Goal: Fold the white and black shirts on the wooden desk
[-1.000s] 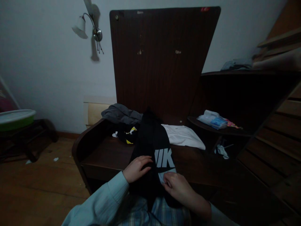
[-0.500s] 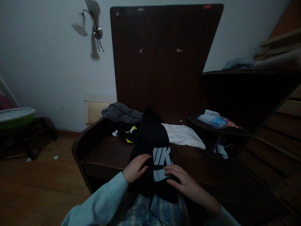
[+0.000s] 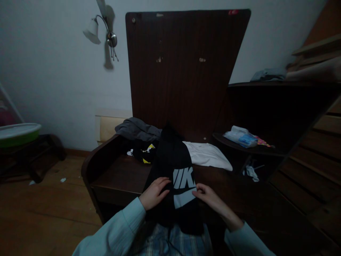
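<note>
A black garment (image 3: pixel 173 153) with large pale grey lettering and a pale stripe lies folded lengthwise over the dark wooden desk. Its near end hangs over the front edge towards my lap. My left hand (image 3: pixel 155 193) rests flat on its left side, fingers stretched out. At the right edge, beside the lettering, my right hand (image 3: pixel 209 198) pinches the cloth between thumb and fingers. Whether the garment is a shirt or trousers I cannot tell.
Behind it on the desk (image 3: pixel 119 177) lie a grey cloth (image 3: pixel 138 128), a black-and-yellow cloth (image 3: pixel 145 153) and a white cloth (image 3: pixel 209 154). A packet of tissues (image 3: pixel 241 137) sits on the right shelf. A green basin (image 3: pixel 20 137) stands on a stool at left.
My right hand has moved off the lettering to the garment's right edge and closed on it. The left hand has stayed nearly in place. The view has tilted slightly.
</note>
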Demonstrator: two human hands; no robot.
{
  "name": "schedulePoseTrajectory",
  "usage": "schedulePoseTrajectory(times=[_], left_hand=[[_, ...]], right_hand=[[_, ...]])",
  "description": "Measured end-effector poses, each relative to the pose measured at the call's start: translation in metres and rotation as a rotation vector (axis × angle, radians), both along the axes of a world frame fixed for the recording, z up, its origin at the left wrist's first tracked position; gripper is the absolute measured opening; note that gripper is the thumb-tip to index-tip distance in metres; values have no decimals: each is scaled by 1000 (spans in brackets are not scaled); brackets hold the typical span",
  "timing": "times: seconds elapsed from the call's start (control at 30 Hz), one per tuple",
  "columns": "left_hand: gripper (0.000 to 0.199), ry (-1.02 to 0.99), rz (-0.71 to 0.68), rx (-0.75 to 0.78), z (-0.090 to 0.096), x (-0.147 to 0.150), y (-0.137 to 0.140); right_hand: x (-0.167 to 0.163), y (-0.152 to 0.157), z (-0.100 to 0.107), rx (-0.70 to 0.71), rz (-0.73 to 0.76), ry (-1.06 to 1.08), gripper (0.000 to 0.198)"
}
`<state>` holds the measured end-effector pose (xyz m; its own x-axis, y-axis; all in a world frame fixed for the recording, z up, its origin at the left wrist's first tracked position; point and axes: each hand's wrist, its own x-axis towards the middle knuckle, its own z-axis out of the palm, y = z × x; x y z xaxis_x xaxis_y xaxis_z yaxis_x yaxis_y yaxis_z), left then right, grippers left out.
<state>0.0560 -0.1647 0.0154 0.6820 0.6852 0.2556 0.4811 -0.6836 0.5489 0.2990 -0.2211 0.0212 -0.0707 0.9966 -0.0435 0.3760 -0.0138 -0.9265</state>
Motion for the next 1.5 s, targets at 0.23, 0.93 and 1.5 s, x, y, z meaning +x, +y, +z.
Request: schedulePoseTrajectory(times=[0.23, 0.93, 1.5], left_hand=[[32, -346, 60, -358, 0, -9, 18], [32, 64, 7, -21, -2, -8, 12], [4, -51, 34, -29, 4, 13, -10]], right_hand=[[-4, -6, -2, -154, 204, 521, 54], [16, -26, -7, -83, 197, -105, 34], [-46, 20, 27, 148, 96, -771, 28]])
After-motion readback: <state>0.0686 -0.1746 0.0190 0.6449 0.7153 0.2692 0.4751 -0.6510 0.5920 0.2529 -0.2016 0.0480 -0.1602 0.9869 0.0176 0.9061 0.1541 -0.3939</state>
